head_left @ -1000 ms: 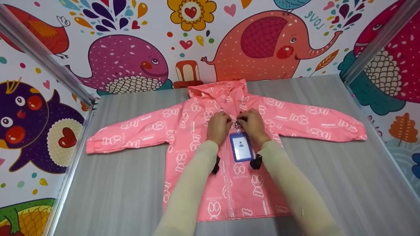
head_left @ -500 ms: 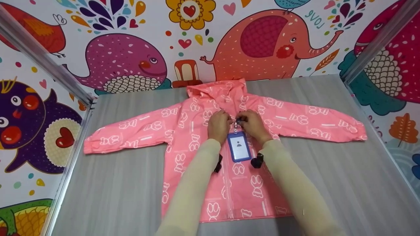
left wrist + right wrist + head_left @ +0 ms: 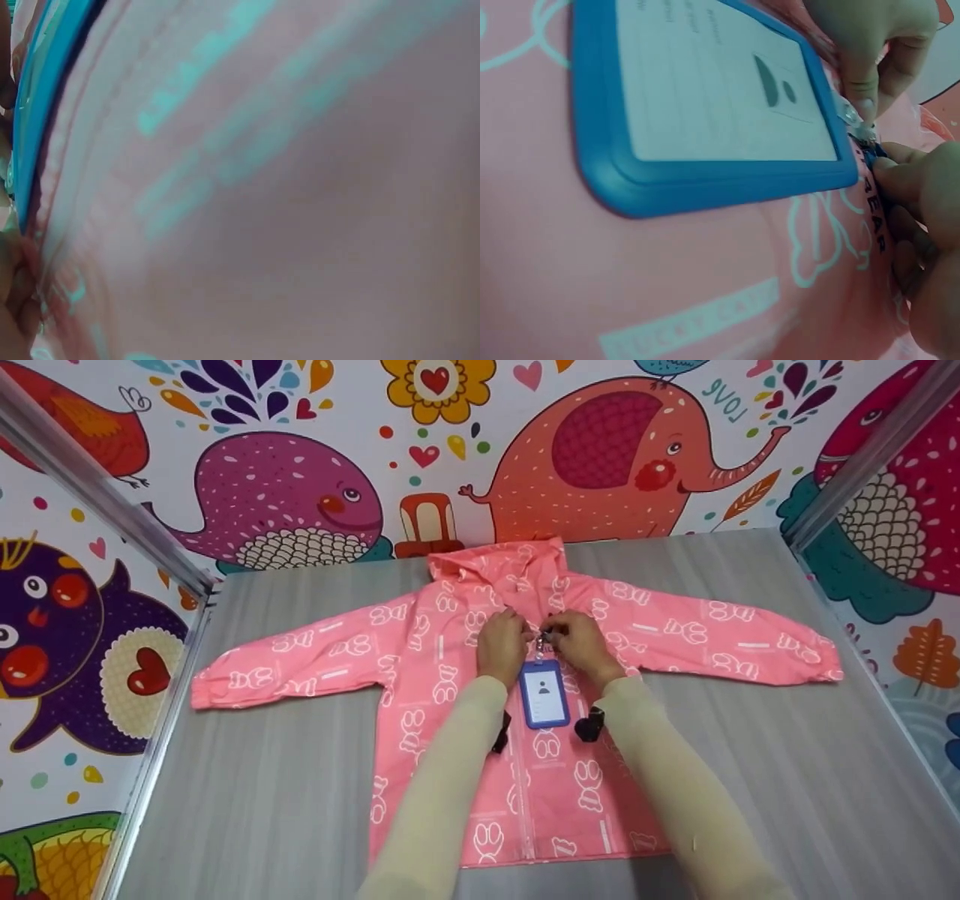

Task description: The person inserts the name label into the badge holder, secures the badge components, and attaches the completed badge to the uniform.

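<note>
A pink hooded jacket [image 3: 427, 742] with white printed figures lies front up, sleeves spread, its zipper running down the middle. Over its upper chest is a blue-framed ID badge [image 3: 545, 697], hanging from a short clear strap and metal clip [image 3: 867, 137]. My right hand [image 3: 581, 645] pinches the clip between thumb and forefinger, the other fingers curled against the fabric. Just left of it, my left hand [image 3: 501, 645] pinches the jacket's front beside the zipper, fingertips right at the clip. In the left wrist view, pink cloth bunches at the fingertips. The exact pinch is partly hidden.
The jacket rests on a grey wood-grain table [image 3: 277, 780]. A wall with cartoon animals [image 3: 615, 465] rises behind it, with printed panels and metal posts [image 3: 862, 457] at the sides. Dark wrist straps [image 3: 590, 725] sit below both hands.
The badge has swung slightly left and now hangs straighter below the clip. Both hands stay at the same spot on the chest, with only small finger shifts.
</note>
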`<state>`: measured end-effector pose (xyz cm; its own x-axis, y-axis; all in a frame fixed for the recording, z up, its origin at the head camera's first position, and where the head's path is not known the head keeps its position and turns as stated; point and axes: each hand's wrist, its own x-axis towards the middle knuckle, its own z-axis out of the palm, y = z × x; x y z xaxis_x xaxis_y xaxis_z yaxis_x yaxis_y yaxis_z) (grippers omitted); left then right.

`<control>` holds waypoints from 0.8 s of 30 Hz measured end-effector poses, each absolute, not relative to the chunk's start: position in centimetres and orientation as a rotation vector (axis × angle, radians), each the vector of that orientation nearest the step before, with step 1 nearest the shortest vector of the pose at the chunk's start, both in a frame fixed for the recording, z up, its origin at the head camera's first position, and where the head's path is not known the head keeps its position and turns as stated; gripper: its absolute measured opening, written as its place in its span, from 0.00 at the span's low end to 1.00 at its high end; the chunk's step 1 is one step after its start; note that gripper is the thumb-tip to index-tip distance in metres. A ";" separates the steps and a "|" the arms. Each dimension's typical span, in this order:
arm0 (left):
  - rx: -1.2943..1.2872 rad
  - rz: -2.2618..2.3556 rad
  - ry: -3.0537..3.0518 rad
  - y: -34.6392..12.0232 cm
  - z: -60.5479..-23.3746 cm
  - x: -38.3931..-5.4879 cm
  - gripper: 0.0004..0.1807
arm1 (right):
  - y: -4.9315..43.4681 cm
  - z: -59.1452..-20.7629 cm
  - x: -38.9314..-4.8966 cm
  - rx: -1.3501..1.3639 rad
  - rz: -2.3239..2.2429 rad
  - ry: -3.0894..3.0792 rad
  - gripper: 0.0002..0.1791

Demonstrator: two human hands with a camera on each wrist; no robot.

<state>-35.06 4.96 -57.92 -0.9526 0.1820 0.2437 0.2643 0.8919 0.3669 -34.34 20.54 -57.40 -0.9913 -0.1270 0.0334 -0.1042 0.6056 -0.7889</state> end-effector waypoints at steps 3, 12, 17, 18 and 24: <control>-0.326 -0.605 -2.866 5.0 -57.8 -35.1 0.06 | 20.4 -57.5 -34.3 -0.227 -1.358 2.841 0.14; -0.305 -0.617 -2.893 5.1 -57.5 -35.2 0.07 | 20.3 -57.9 -34.2 -0.302 -1.357 2.931 0.14; -0.302 -0.627 -2.898 5.2 -57.5 -35.3 0.07 | 20.2 -57.5 -34.0 -0.233 -1.327 2.886 0.15; -0.300 -0.627 -2.897 5.2 -57.5 -35.3 0.06 | 20.2 -57.5 -34.1 -0.227 -1.319 2.883 0.15; -0.298 -0.610 -2.874 5.3 -57.8 -35.4 0.07 | 20.3 -57.4 -34.2 -0.265 -1.268 2.911 0.14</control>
